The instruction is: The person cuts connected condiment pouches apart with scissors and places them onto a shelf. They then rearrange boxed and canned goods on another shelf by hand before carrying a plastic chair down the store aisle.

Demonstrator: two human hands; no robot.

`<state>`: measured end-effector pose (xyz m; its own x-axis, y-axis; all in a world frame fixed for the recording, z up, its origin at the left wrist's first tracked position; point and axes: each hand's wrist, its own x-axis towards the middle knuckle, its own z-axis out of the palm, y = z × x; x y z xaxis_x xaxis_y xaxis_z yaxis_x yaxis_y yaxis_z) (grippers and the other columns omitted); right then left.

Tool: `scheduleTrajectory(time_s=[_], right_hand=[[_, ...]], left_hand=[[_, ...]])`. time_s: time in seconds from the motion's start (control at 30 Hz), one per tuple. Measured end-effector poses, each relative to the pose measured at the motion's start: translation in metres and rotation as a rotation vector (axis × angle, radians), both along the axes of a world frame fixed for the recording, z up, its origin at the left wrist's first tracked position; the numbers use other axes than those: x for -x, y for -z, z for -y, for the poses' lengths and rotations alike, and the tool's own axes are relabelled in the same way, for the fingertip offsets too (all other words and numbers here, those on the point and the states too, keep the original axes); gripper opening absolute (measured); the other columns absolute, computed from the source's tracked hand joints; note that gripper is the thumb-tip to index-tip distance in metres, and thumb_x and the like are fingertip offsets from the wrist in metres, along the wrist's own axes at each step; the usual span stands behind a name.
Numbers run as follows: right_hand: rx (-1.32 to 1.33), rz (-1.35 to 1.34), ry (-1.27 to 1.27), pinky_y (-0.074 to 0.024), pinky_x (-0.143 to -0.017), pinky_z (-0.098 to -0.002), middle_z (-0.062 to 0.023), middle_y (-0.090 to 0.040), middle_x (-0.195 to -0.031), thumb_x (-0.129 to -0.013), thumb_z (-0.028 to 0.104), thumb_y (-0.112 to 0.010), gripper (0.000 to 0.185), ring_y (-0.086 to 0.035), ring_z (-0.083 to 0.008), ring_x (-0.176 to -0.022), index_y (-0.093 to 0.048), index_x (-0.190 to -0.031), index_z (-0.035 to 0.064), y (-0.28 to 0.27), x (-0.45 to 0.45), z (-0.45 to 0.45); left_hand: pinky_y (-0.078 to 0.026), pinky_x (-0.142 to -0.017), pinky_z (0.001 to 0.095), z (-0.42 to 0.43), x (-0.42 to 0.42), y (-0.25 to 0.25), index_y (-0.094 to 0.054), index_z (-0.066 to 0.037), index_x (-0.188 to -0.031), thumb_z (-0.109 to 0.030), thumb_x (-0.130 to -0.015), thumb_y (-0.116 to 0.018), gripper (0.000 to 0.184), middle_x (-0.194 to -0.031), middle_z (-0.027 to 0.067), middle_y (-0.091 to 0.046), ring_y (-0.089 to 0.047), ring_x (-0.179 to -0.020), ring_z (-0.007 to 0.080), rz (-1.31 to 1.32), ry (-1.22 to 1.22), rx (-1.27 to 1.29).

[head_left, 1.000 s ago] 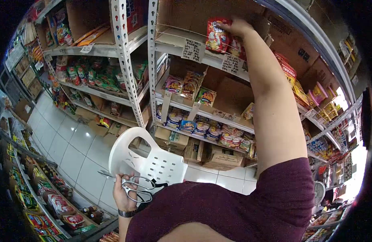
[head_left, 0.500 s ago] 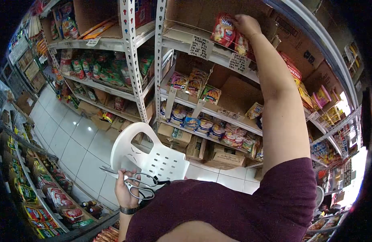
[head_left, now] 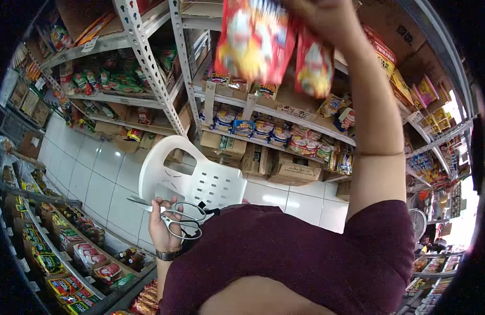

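Note:
My left hand (head_left: pixel 162 231) is closed around a pair of scissors (head_left: pixel 186 214), with the blades pointing left and the handle loops toward my body. Raised at the top of the view, my right hand (head_left: pixel 326 21) grips red packets. The larger red packet (head_left: pixel 255 44) hangs left of the fingers, and a second red packet (head_left: pixel 314 65) hangs below them. Both show white and yellow pictures; their print is blurred. Part of the right hand is cut off by the frame's upper edge.
A white plastic chair (head_left: pixel 213 186) stands in front of me on the tiled floor (head_left: pixel 103 184). Metal shelves (head_left: pixel 284 113) with snack packs rise ahead, and cardboard boxes (head_left: pixel 295 170) sit beneath. Another shelf (head_left: pixel 69 244) of packets runs along my left.
My right hand has drawn the red packets off the upper shelf and brought them closer to me. My left hand still holds the scissors in about the same place.

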<state>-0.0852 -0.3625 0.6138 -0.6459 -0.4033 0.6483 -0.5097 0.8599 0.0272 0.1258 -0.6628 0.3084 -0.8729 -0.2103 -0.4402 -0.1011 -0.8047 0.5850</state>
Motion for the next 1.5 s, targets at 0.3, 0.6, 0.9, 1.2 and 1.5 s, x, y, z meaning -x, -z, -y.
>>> scheduleTrajectory(time_s=[0.3, 0.6, 0.9, 1.2, 1.5], right_hand=[[-0.071, 0.164, -0.153, -0.0465, -0.055, -0.0388, -0.0114, -0.056, -0.067, -0.076, 0.029, -0.066, 0.025, -0.057, -0.0312, -0.064, -0.06, -0.069, 0.0053, 0.189, 0.016, -0.112], [-0.376, 0.321, 0.379, -0.0473, -0.079, -0.0445, -0.014, -0.058, -0.107, -0.088, 0.043, -0.043, 0.038, -0.059, -0.032, -0.091, -0.058, -0.104, 0.0121, 0.272, 0.115, -0.238], [-0.187, 0.759, 0.516, -0.0289, -0.103, -0.0444, -0.018, -0.044, -0.13, -0.088, 0.047, -0.042, 0.05, -0.04, -0.0346, -0.121, -0.051, -0.122, 0.0112, 0.321, 0.148, -0.245], [-0.105, 0.325, 0.541, -0.0385, -0.096, -0.0413, -0.0197, -0.046, -0.127, -0.081, 0.061, -0.047, 0.065, -0.045, -0.0312, -0.117, -0.052, -0.123, 0.0112, 0.297, 0.101, -0.229], [0.186, 0.446, -0.248, -0.0484, -0.067, -0.0281, -0.0099, -0.065, -0.087, -0.081, 0.019, -0.065, 0.023, -0.061, -0.0147, -0.077, -0.063, -0.097, 0.0024, 0.067, -0.016, -0.121]], left_hand=[[-0.044, -0.085, 0.0378, -0.018, 0.005, 0.001, -0.048, -0.01, -0.1, -0.031, -0.095, -0.042, 0.022, -0.08, 0.0024, -0.052, -0.051, -0.104, 0.0243, 0.079, -0.026, 0.037], [-0.044, -0.084, 0.0387, -0.052, 0.015, -0.008, -0.05, -0.011, -0.098, -0.027, -0.094, -0.045, 0.017, -0.081, 0.0006, -0.052, -0.05, -0.106, 0.0221, 0.086, 0.009, 0.092], [-0.042, -0.087, 0.0393, -0.066, 0.019, -0.014, -0.05, -0.009, -0.097, -0.028, -0.093, -0.047, 0.019, -0.079, 0.0028, -0.052, -0.052, -0.101, 0.0236, 0.124, -0.036, 0.134], [-0.044, -0.085, 0.0392, -0.058, 0.026, -0.008, -0.049, -0.009, -0.098, -0.028, -0.094, -0.046, 0.02, -0.08, 0.0028, -0.051, -0.052, -0.101, 0.0227, 0.109, -0.035, 0.085], [-0.047, -0.078, 0.0382, -0.049, 0.038, -0.008, -0.049, -0.008, -0.096, -0.028, -0.095, -0.043, 0.021, -0.078, 0.0033, -0.051, -0.056, -0.095, 0.0231, 0.078, -0.037, 0.052]])
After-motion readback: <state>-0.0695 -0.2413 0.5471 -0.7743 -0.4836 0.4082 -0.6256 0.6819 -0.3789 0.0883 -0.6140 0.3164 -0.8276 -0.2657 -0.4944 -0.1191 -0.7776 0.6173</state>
